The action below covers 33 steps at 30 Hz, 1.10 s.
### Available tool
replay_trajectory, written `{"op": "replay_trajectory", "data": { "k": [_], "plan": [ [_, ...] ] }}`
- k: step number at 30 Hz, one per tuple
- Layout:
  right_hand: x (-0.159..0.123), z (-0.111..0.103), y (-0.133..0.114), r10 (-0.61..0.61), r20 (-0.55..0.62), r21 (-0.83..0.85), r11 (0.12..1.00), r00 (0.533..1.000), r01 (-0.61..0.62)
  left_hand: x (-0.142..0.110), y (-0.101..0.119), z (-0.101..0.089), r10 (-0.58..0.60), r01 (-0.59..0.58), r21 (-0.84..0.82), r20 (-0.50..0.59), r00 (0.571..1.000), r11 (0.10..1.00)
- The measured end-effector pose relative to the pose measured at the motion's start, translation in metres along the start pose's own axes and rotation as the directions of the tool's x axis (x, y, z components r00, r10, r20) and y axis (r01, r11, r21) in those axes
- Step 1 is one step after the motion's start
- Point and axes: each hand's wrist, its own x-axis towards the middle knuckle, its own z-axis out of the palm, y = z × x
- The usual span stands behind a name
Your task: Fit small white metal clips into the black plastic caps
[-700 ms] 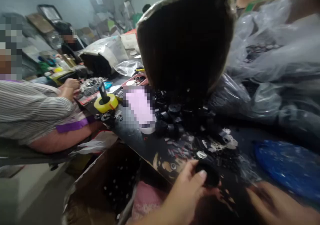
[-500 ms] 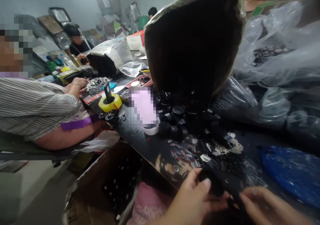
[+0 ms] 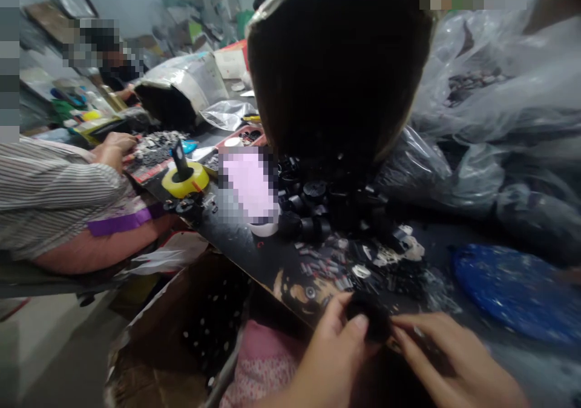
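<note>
Near the table's front edge, my left hand (image 3: 329, 353) is closed around a black round part (image 3: 371, 318), with the thumb lying across its face. My right hand (image 3: 458, 356) meets the right side of that part with its thumb and forefinger pinched together. Whatever sits between those fingertips is too small and dark to make out. Just beyond my hands are small grey cylindrical pieces (image 3: 318, 263), white flat pieces (image 3: 402, 247) and a heap of thin black pieces (image 3: 406, 275).
A large dark-mouthed box (image 3: 340, 69) stands behind a pile of black round parts (image 3: 315, 190). On the right are a blue lid-like tray (image 3: 512, 287) and clear plastic bags (image 3: 490, 99). Yellow tape (image 3: 186, 181) lies left, near a co-worker's striped sleeve (image 3: 59, 178). An open carton (image 3: 149, 347) stands below.
My right hand has moved left, so its fingertips now touch the black round part's side. My left hand keeps its hold. The whole view has shifted slightly.
</note>
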Motion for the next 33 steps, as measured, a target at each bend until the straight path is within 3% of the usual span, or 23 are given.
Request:
{"op": "replay_trajectory", "data": {
  "k": [6, 11, 16, 23, 27, 33],
  "plan": [
    [0.005, -0.013, -0.023, 0.121, 0.032, 0.102, 0.987, 0.992, -0.124, -0.004, 0.012, 0.005, -0.065, 0.074, 0.135, -0.070, 0.995, 0.988],
    [0.002, -0.015, -0.025, 0.095, -0.065, 0.189, 0.979, 0.993, -0.082, -0.004, 0.008, 0.002, -0.120, 0.135, 0.232, -0.075, 0.990, 0.963],
    [-0.004, -0.019, -0.024, 0.086, -0.128, 0.254, 0.966, 0.988, -0.051, -0.004, 0.008, 0.002, -0.135, 0.139, 0.187, -0.037, 0.990, 0.972],
    [-0.005, -0.023, -0.025, 0.092, -0.115, 0.270, 0.961, 0.989, -0.058, -0.003, 0.010, 0.008, -0.158, 0.161, 0.127, -0.037, 0.987, 0.979],
    [-0.007, -0.023, -0.025, 0.079, -0.128, 0.274, 0.961, 0.989, -0.041, -0.005, 0.008, 0.009, -0.135, 0.146, 0.193, -0.069, 0.988, 0.970],
    [-0.009, -0.020, -0.022, 0.063, -0.085, 0.103, 0.993, 0.994, -0.054, -0.008, 0.004, 0.009, -0.121, 0.145, 0.302, -0.097, 0.988, 0.942]
  ]
}}
